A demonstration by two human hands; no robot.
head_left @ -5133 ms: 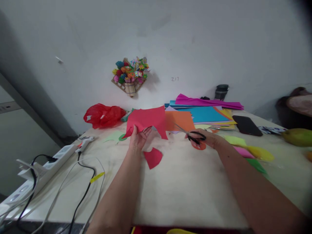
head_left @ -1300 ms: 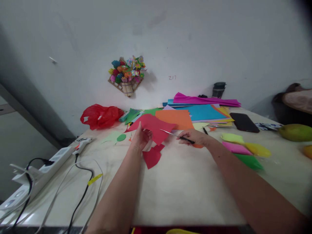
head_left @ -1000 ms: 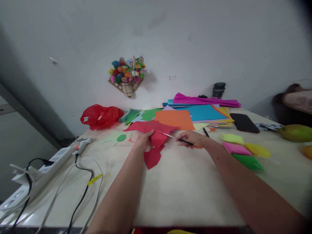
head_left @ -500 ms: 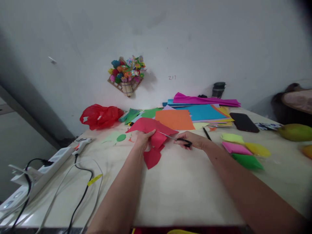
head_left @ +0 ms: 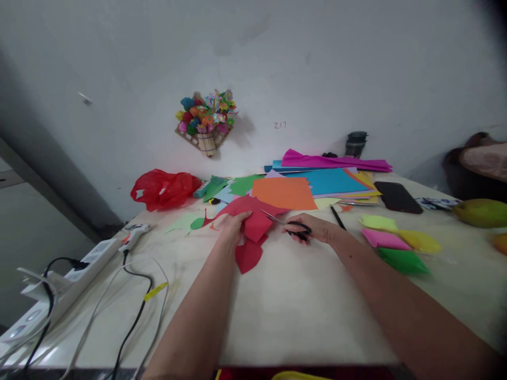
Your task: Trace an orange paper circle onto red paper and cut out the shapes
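My left hand (head_left: pixel 236 225) pinches a sheet of red paper (head_left: pixel 257 226) near its middle, thumb on top. In my right hand (head_left: pixel 303 228) is a pair of scissors (head_left: pixel 273 217) with black handles, fingers through the loops. The blades point left and lie at the red paper, parted a little. A separate red paper piece (head_left: pixel 249 256) with a pointed end rests on the table below the sheet. Left of the sheet lie a green paper oval (head_left: pixel 197 224) and small scraps. Behind the sheet is a piece of orange paper (head_left: pixel 283 193).
A red plastic bag (head_left: pixel 164 189) and a power strip (head_left: pixel 65 282) with cables sit on the left. Blue paper (head_left: pixel 336 182) tops a stack at the back. To the right are a phone (head_left: pixel 398 197), several coloured packets (head_left: pixel 386 239) and a mango (head_left: pixel 481 212).
The red sheet has turned and shifted in my left hand, its left tip now drooping over the green oval. The scissor blades have opened and drawn back slightly.
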